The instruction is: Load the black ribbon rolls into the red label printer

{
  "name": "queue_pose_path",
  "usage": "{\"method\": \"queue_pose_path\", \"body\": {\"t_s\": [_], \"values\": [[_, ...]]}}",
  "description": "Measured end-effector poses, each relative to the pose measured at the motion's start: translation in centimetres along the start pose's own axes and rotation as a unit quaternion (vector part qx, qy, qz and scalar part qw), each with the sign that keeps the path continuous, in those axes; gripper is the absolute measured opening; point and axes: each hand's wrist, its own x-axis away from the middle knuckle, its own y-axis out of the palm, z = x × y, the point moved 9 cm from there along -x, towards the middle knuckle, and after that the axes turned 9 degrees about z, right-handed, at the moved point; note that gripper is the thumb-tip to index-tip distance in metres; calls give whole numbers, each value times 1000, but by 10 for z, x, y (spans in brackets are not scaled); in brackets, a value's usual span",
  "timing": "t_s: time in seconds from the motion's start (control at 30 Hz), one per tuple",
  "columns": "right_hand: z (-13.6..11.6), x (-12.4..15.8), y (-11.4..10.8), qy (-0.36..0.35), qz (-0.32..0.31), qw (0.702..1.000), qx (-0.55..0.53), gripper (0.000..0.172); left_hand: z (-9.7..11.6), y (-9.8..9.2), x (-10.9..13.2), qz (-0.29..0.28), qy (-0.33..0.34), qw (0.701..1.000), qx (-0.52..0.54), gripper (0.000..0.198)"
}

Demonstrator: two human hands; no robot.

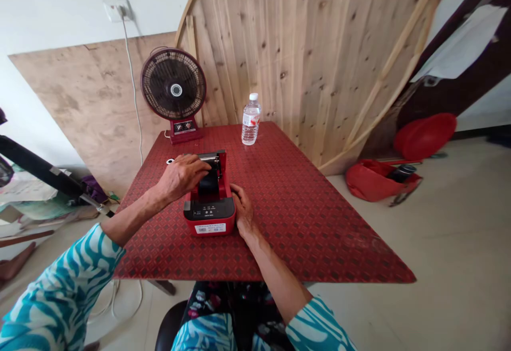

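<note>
A red and black label printer [210, 227] stands on the table in front of me, its top raised and its inside showing. Over the opened part is my left hand [184, 174], fingers bent and pressed together at the roller area. What these fingertips hold is hidden. Below them a black ribbon-like strip [208, 187] hangs inside the printer. My right hand [242, 210] lies along the printer's right side, its fingers curved round the edge and steadying it. A small white ring with a dark centre [170, 161] shows just beyond my left hand, partly covered.
The table [303, 223] has a red patterned cover. At its back stand a dark red fan [174, 92] and a clear water bottle [250, 122]. Behind leans a large round wooden board [295, 47]. A red bag [367, 180] lies on the floor to the right.
</note>
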Motion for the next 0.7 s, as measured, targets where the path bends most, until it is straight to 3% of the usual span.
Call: {"method": "queue_pose_path", "body": {"t_s": [0.1,0.17,0.27,0.33,0.43,0.53,0.7], "values": [[-1,0,1,0,-3,1000,7,35,-10,21,13,-127,-102,970,182,37],[-1,0,1,1,-4,1000,9,34,-18,29,19,-154,-157,953,208,40],[0,0,0,5,-6,1000,13,35,-20,31,16,-134,-128,979,80,29],[1,-1,0,3,-5,1000,18,35,-12,46,16,-186,-78,979,-24,27],[3,-2,-1,-3,1,1000,21,35,-8,69,18,-279,-64,949,-129,33],[3,-3,-1,-14,9,1000,16,33,-8,79,13,-314,-78,932,-162,27],[3,-2,0,-16,4,1000,10,31,-2,84,4,-318,-61,934,-150,24]]}}
